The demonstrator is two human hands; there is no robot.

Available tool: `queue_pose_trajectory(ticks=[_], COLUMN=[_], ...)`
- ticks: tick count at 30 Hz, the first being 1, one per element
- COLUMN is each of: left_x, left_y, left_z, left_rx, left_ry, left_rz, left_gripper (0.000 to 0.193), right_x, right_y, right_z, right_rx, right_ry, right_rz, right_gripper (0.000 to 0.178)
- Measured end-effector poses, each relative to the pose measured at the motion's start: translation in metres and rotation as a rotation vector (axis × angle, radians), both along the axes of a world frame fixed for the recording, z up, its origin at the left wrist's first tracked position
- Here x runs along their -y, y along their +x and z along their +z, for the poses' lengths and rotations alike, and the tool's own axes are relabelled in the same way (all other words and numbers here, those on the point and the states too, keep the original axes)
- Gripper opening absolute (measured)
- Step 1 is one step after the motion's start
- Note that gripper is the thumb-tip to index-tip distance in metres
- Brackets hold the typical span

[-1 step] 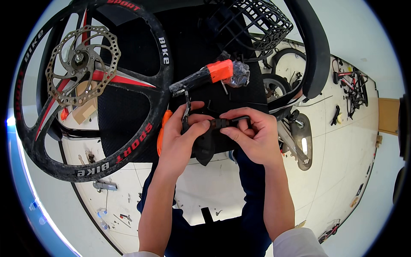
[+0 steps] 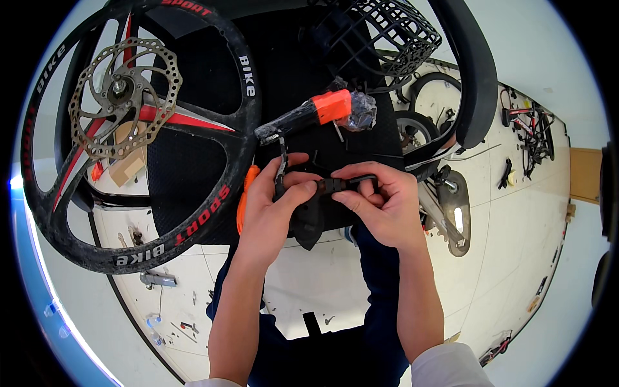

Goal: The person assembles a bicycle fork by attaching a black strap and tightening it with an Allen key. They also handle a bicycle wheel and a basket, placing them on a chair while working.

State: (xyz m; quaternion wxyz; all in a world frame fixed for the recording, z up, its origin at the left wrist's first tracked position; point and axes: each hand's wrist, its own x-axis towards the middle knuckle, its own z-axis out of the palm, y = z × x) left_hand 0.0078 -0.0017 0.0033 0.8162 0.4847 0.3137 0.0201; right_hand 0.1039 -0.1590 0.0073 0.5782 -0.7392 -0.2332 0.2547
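Observation:
My left hand is closed around what looks like a bicycle brake lever, with a curved, scuffed lever and a black body. A dark, pointed flap hangs below the thumb, partly in shadow. Thumb and fingers of my right hand pinch a black L-shaped hex key. Its inner end meets the dark clamp between my hands; fingers hide the exact contact. Just beyond lies a black tube wrapped in plastic and orange tape.
A black spoked wheel with a brake disc covers the left of the black mat. Behind are a black wire basket and, to the right, a curved black fender. Bike parts are scattered over the floor.

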Motion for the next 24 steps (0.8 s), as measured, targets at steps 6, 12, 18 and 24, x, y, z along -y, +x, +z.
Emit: queue_pose_trajectory(ticks=[6,12,18,24], left_x=[0.001,-0.012,-0.007,-0.003], left_y=[-0.001,-0.002,-0.002,-0.003], left_z=[0.000,0.007,0.001,-0.013], left_rx=[-0.003,0.042,0.048,0.011], left_ry=[-0.106,-0.046,0.115,0.634], left_rz=[0.041,0.180,0.064,-0.040], left_gripper=[0.043,0.041,0.044,0.043], right_x=[-0.002,0.006,-0.001,-0.004], right_y=[-0.003,0.007,0.005,0.008], right_z=[0.001,-0.004,-0.007,-0.020], right_rx=[0.090,-0.031,-0.119,0.108], right_ry=[-0.024,0.191,0.041,-0.241], right_rz=[-0.034,-0.258,-0.168,-0.127], right_gripper=[0.025,0.017,0.020,0.022])
